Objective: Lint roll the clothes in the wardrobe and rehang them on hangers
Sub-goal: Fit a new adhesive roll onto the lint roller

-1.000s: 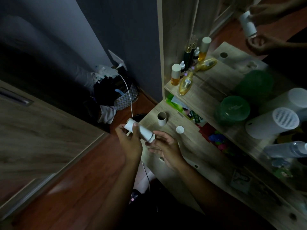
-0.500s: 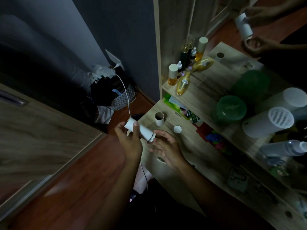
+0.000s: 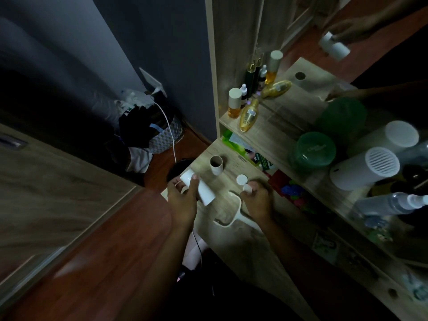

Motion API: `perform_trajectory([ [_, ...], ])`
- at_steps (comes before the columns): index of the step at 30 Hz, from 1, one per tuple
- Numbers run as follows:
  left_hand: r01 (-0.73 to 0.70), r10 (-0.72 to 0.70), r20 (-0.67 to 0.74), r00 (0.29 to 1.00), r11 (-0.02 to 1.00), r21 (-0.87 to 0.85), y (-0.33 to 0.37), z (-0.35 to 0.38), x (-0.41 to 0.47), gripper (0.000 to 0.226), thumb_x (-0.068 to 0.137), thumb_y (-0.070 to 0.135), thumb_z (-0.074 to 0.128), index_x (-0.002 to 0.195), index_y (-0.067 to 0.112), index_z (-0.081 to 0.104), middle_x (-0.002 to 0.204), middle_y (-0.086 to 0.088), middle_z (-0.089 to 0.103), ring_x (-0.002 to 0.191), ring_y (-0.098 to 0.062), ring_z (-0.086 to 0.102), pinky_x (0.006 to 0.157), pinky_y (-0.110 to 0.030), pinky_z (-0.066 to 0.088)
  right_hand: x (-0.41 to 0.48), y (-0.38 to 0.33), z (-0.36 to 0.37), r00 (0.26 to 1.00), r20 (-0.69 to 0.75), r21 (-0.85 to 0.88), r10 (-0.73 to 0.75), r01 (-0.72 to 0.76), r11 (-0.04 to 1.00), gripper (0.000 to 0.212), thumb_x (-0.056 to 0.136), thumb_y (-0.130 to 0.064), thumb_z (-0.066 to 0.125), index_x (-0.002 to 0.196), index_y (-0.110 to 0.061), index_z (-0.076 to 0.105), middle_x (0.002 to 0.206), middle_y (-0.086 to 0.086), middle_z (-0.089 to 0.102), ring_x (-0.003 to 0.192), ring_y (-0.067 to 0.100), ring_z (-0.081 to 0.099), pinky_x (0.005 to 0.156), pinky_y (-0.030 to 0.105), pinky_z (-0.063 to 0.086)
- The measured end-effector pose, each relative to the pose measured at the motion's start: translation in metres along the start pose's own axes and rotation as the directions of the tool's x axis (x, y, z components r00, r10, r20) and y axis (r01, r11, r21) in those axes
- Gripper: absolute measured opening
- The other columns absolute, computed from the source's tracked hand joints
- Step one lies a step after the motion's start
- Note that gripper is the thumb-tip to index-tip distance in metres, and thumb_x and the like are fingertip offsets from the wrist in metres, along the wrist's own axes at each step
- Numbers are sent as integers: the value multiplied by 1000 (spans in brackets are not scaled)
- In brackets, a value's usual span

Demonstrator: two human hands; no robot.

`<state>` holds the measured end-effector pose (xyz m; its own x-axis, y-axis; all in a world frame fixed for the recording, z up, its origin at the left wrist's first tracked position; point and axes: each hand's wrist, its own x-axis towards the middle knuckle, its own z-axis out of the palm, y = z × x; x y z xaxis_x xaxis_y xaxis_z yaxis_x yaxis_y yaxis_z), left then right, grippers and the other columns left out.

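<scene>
Fingers (image 3: 194,179) of the left hand (image 3: 181,200) are wrapped around a white cylindrical lint-roll refill (image 3: 199,187), holding it tilted just above the near edge of the light wooden table (image 3: 234,242). The right hand (image 3: 258,200) is curled closed over the head end of a white plastic lint-roller handle (image 3: 234,213), which lies flat on the table; its fingers pinch a small white part there, though exactly what that part is cannot be told.

A bare brown cardboard tube (image 3: 216,165) stands upright on the table just beyond the refill, and a small round white cap (image 3: 242,179) lies beside the right hand. Behind these, a shelf carries a gold bottle (image 3: 249,114) lying on its side, a green lidded jar (image 3: 312,150) and a white cylindrical appliance (image 3: 366,167). A laundry basket of dark clothes (image 3: 148,128) sits on the floor in the corner.

Assessment: the step in hand is preparation of the tool, with a fresh refill being fitted in place of the spent tube. No garment is handled yet. The next move appears to call for aligning the refill's open end with the handle's spindle and sliding it fully on.
</scene>
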<state>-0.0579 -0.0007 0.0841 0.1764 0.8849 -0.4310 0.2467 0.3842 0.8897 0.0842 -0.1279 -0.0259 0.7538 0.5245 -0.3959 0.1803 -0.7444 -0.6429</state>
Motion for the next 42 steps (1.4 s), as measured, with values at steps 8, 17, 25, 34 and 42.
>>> perform_trajectory([
  [8,9,-18,61,998,989,149,-18,2,2,35,83,35,76,110,20,59,101,-4,70,90,-21,70,85,-49,58,4,33,15,992,-105,-168,-75,56,984,22,86,-22,65,106,-13,61,104,5,66,99,17,61,85,19,38],
  [17,-20,7,85,996,987,159,-23,-2,5,39,88,33,70,121,23,53,104,-4,69,88,-13,68,72,-24,54,6,35,16,981,-158,-174,-112,84,981,35,82,-21,65,116,-16,62,120,4,63,117,20,56,100,27,42],
  [25,-27,25,35,999,998,57,-17,-20,18,40,89,22,71,118,6,49,95,2,64,77,-1,63,69,-28,52,-32,-59,11,983,-93,381,-161,185,906,12,93,-12,63,104,-15,66,99,-7,68,90,3,63,81,22,52],
  [34,-13,-9,-126,992,985,-174,-11,-100,44,40,88,26,72,113,4,48,102,-9,64,88,-18,69,71,-32,60,-71,-146,74,953,198,539,-229,89,838,26,88,-26,71,114,-25,66,101,-7,71,91,15,70,77,44,60],
  [42,20,-49,-149,988,981,-191,-22,-201,110,38,93,25,66,116,-2,50,100,-6,66,95,-20,68,72,-30,61,-85,-213,177,920,332,460,-208,34,887,51,83,-16,77,130,-9,58,113,6,71,96,18,70,76,44,61],
])
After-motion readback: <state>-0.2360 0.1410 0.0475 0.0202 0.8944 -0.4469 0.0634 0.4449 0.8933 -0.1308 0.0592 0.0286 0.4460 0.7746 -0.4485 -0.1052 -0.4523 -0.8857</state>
